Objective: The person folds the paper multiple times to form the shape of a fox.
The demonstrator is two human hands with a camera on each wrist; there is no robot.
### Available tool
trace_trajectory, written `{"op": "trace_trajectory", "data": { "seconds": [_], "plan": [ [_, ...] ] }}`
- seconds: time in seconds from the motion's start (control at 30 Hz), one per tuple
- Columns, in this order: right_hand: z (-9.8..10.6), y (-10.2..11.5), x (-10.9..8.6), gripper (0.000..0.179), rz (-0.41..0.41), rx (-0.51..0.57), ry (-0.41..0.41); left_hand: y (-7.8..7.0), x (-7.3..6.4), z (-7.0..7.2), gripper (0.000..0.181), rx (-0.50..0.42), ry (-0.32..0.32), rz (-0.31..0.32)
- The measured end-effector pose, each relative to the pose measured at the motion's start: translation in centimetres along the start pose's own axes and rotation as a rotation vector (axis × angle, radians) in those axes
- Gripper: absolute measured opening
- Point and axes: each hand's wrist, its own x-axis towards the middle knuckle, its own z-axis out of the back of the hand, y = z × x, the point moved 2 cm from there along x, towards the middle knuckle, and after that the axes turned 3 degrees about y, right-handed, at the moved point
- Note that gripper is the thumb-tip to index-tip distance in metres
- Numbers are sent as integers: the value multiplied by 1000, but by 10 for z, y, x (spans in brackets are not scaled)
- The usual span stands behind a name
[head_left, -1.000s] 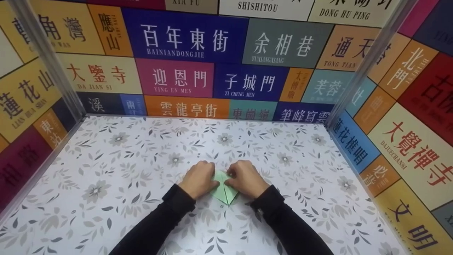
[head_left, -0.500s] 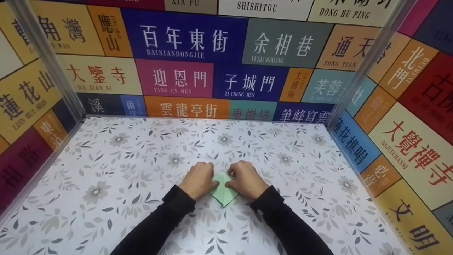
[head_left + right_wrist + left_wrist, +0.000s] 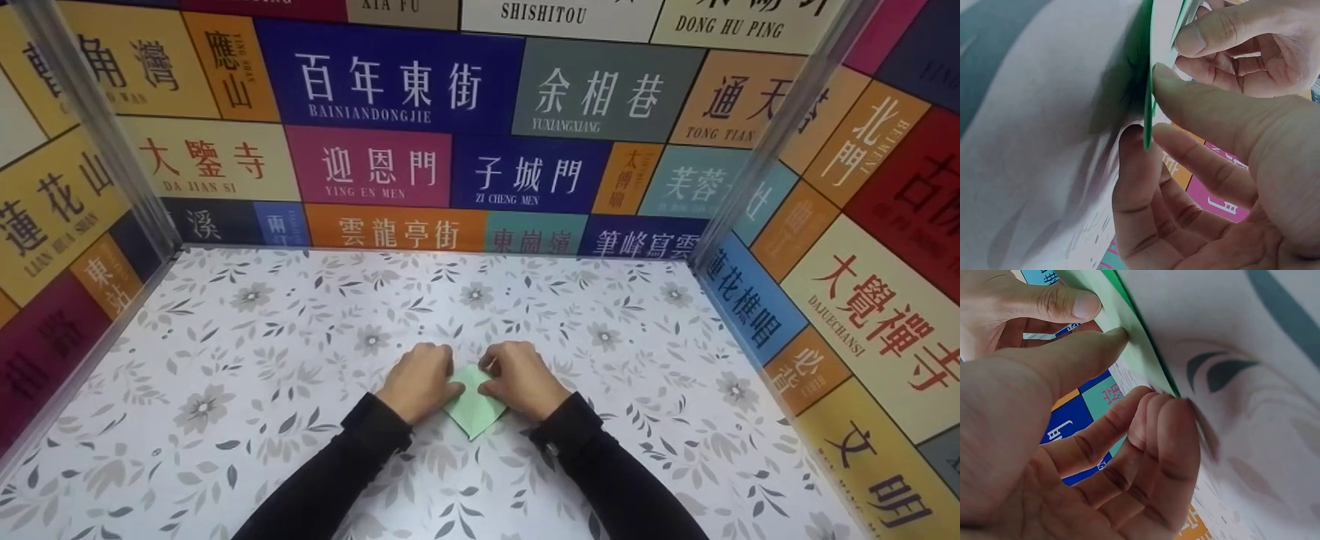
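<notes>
A light green folded paper (image 3: 473,414), diamond-shaped with one corner toward me, lies low over the table between the two hands. The left hand (image 3: 420,381) pinches its left side, thumb on the upper face and curled fingers at the edge. On the other side the right hand (image 3: 525,381) holds the paper the same way. In the right wrist view the green paper (image 3: 1149,107) is seen edge-on between thumb and fingers, with its layers slightly apart. In the left wrist view, the left thumb presses the paper (image 3: 1148,357) near the right thumb. The far corner is partly hidden by the fingers.
A white table (image 3: 300,450) with a grey leaf and flower print spreads around the hands. Colourful panels with lettering (image 3: 390,82) stand at the back and both sides, joined at clear corner posts (image 3: 765,157). Black sleeves (image 3: 322,472) cover the forearms.
The paper's near face showed a dark centre seam a second ago; now it looks smooth. Its near corner has shifted slightly left and toward me. Both hands have hardly moved.
</notes>
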Motion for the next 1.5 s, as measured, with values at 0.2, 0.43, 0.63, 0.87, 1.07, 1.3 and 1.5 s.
{"op": "trace_trajectory", "data": {
  "seconds": [0.2, 0.43, 0.63, 0.87, 1.07, 1.3, 1.5],
  "plan": [
    [1, 0, 1, 26, -14, 10, 13, 1, 0, -2, 23, 4, 15, -7],
    [1, 0, 1, 25, -46, 32, 8, 2, 0, 0, 20, 6, 12, -15],
    [3, 0, 3, 24, -48, 37, -16, 6, 4, 3, 23, -24, 41, -3],
    [3, 0, 5, 20, -40, 62, -14, 12, 10, 2, 16, -100, 52, 18],
    [3, 2, 5, 17, -33, 94, -11, 14, 16, 2, 8, -215, 16, 5],
    [2, 2, 4, 16, -16, 110, -2, 15, 20, 5, 8, -301, -22, 4],
    [4, 3, 5, 14, -4, 125, 1, 14, 21, 9, 8, -322, -64, -14]
  ]
}}
